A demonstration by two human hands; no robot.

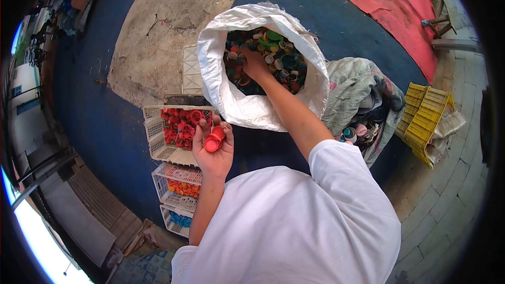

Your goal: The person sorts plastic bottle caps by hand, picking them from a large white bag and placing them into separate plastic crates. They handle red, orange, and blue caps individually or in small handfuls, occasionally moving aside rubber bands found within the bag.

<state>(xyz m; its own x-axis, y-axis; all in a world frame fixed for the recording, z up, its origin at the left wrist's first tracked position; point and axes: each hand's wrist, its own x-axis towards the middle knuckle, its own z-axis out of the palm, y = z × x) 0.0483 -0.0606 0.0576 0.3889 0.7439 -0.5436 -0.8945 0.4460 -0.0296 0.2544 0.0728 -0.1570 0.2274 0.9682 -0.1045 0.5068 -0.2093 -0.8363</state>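
Observation:
My left hand (215, 159) is palm up with its fingers curled round a few red bottle caps (213, 140). It hovers at the right edge of a white plastic basket (155, 135) that holds many red caps (184, 126). My right hand (253, 65) reaches deep into a large white woven sack (215, 81) with a rolled-down rim. Mixed bottle caps (288, 62) in green, yellow, white and dark colours surround it there. Its fingertips are hidden among the caps.
Below the red caps stand a white basket of orange caps (184, 188) and one of blue caps (180, 219). A greyish sack (342, 87) with mixed items slumps at right, near yellow crates (428, 118). Blue sheeting (94, 105) and bare concrete (158, 37) cover the ground.

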